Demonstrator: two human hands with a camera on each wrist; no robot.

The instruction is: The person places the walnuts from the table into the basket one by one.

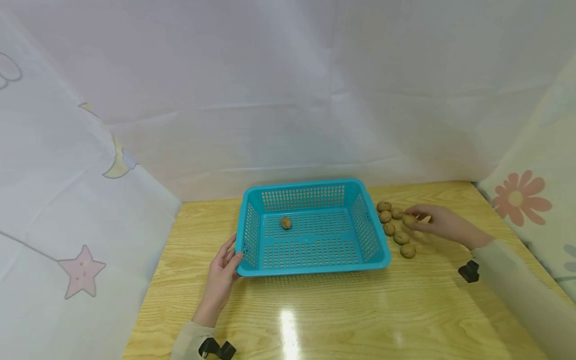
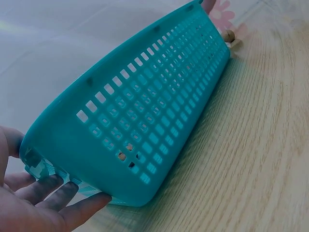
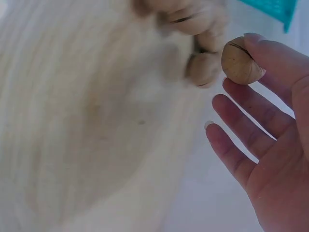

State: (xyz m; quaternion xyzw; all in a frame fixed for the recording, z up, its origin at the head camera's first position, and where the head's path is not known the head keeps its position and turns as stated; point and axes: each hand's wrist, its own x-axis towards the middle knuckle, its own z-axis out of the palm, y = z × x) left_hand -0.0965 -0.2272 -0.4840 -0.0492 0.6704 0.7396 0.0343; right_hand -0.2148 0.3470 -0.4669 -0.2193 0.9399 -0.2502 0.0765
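Note:
A turquoise plastic basket [image 1: 310, 271] with slotted walls stands on the wooden table, and a single walnut [image 1: 286, 223] lies inside it, left of centre. My left hand [image 1: 223, 267] grips the basket's left end, thumb on the rim and fingers against the outer wall. To the right of the basket, my right hand [image 1: 434, 223] pinches a walnut [image 3: 240, 61] between thumb and fingertips. The other fingers spread below it in the right wrist view. Just left of this hand, several more walnuts [image 1: 401, 237] lie in a loose group beside the basket.
The wooden table [image 1: 342, 315] runs back to a pale cloth wall [image 1: 288, 125], close behind the basket. Printed cloth also hangs at the left and right, with a star [image 1: 82, 272] and a flower [image 1: 517, 198] on it.

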